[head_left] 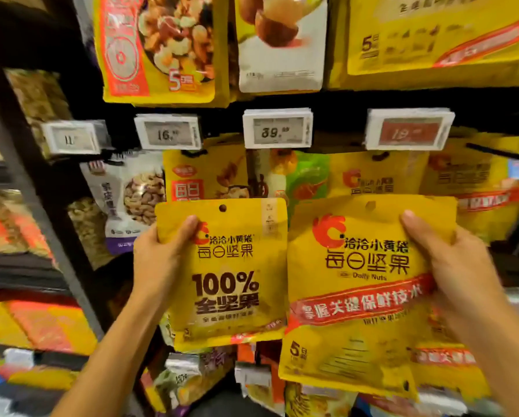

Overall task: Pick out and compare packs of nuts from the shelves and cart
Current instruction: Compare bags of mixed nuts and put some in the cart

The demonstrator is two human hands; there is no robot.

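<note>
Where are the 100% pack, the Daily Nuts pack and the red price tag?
100% pack [225, 285]: head view, on the printed "100%".
Daily Nuts pack [366, 261]: head view, on its large dark characters.
red price tag [408, 133]: head view, on its red screen.

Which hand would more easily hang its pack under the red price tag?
Probably the right hand: its larger pack is just below the red price tag; the left hand with the smaller pack sits further left.
</note>
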